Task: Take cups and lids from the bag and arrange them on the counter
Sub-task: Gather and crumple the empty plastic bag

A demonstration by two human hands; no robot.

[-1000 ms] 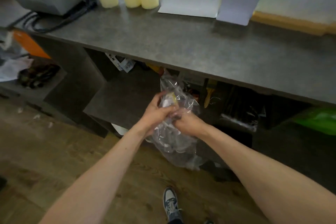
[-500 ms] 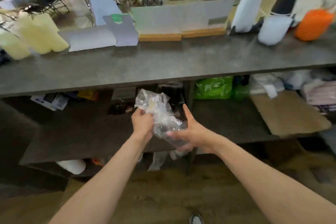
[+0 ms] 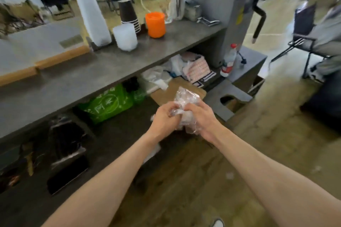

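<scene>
A crumpled clear plastic bag [image 3: 186,98] is held in front of me at the height of the lower shelf, below the grey counter [image 3: 96,72]. My left hand [image 3: 164,118] grips its left side with closed fingers. My right hand [image 3: 200,114] clasps its right side. Whatever is inside the bag is blurred and I cannot make it out. On the counter stand a stack of dark paper cups [image 3: 129,14], a white stack of lids [image 3: 125,37], a tall white wrapped stack [image 3: 91,14] and an orange container [image 3: 155,25].
A grey machine column [image 3: 221,14] rises at the counter's right end, with a bottle [image 3: 228,60] beside it. A green bag [image 3: 107,104], packets and cardboard fill the lower shelf. A chair [image 3: 304,29] with a seated person is at far right. Wooden floor lies below.
The view has swung right along the counter, and I have carried the bag that way. My right hand, open under the bag half a second ago, now clasps it.
</scene>
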